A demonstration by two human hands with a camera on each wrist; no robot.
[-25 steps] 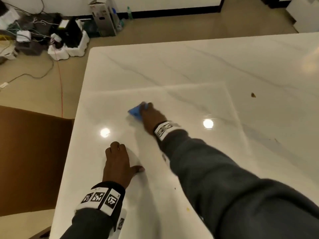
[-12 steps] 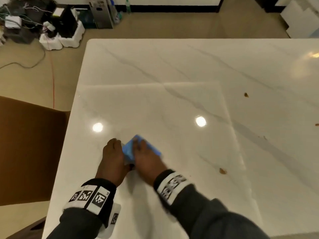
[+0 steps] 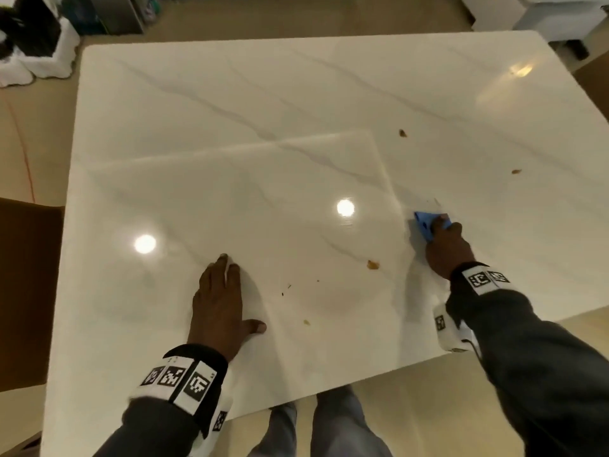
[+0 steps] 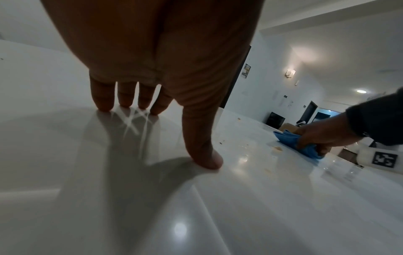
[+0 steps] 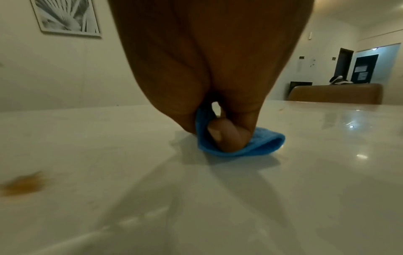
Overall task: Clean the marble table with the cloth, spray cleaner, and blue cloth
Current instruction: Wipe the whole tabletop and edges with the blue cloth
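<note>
L hand (image 3: 221,308) spread flat on marble table (image 3: 230,103) to brace, R hand (image 3: 447,249) pinching bunched blue cloth (image 3: 423,224) on right part, mid-wipe; next I'd drag it thru the brown crumb (image 3: 373,264) nearby.

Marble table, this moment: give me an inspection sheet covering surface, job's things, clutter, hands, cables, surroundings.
Surface: marble table glossy, brown crumbs scattered.
Job's things: blue cloth bunched on the table; spray cleaner nothing seen.
Clutter: nothing seen besides crumbs.
Hands: left hand flat on the table; right hand grips the cloth.
Cables: red cord on the floor.
Surroundings: brown chair, white foam boxes.
</note>
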